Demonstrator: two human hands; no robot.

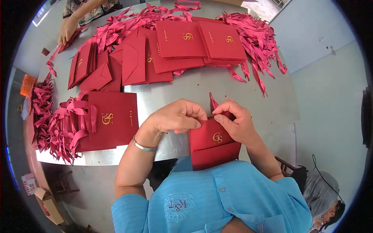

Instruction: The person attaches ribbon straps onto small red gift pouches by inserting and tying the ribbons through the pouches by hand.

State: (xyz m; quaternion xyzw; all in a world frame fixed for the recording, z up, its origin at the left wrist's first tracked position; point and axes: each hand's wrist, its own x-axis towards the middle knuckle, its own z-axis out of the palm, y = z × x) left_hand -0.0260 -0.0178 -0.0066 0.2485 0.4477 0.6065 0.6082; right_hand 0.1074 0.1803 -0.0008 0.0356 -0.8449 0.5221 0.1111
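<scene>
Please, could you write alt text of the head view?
Left hand and right hand touch the top edge of a red paper bag with gold lettering; more such bags and pink ribbons lie on a grey metal table.

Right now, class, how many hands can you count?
3: the left hand and right hand, both at the red bag, and a co-worker's hand at the table's far left. Others may be hidden.

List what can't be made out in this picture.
- Head view, lower end of the ribbon: behind the right fingers.
- Head view, what the left fingers pinch, if anything: hidden between them.
- Head view, bag's small print: too small.
- Head view, rest of the co-worker: cut off by the top edge.
</scene>
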